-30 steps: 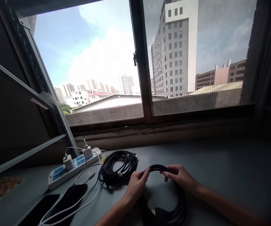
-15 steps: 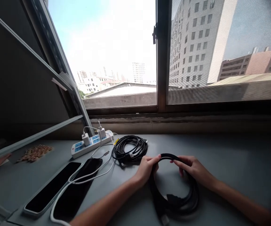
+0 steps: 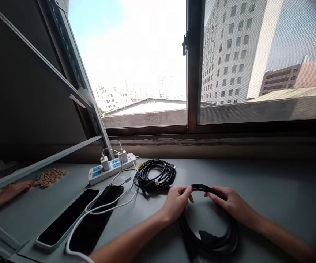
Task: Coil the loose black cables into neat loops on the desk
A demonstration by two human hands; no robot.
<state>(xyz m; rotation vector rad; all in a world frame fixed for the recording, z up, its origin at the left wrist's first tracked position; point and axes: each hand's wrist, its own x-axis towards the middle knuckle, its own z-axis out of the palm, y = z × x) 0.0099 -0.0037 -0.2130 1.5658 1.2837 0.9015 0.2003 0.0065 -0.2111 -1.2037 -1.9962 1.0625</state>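
Observation:
A coiled black cable [image 3: 230,239] forms a ring above the grey table, with a dark connector in its lower part. My left hand [image 3: 176,201] is closed round the upper left of the ring. On the upper right, my right hand [image 3: 229,199] grips the same coil between thumb and fingers. A second coil of black cable [image 3: 144,171] lies on the table beyond my left hand, with light-tipped connectors and a yellow tag.
A white power strip [image 3: 112,169] with two chargers stands at the back left. White cables cross two dark phones [image 3: 68,217]. Behind a metal frame [image 3: 72,146], another person's hand [image 3: 18,188] is beside small brown pieces [image 3: 49,178]. Windows line the back.
The view has shifted, moving the scene slightly right and down. Both hands still hold the coil. At the far left, more of the other person's hand shows, now by the brown pieces.

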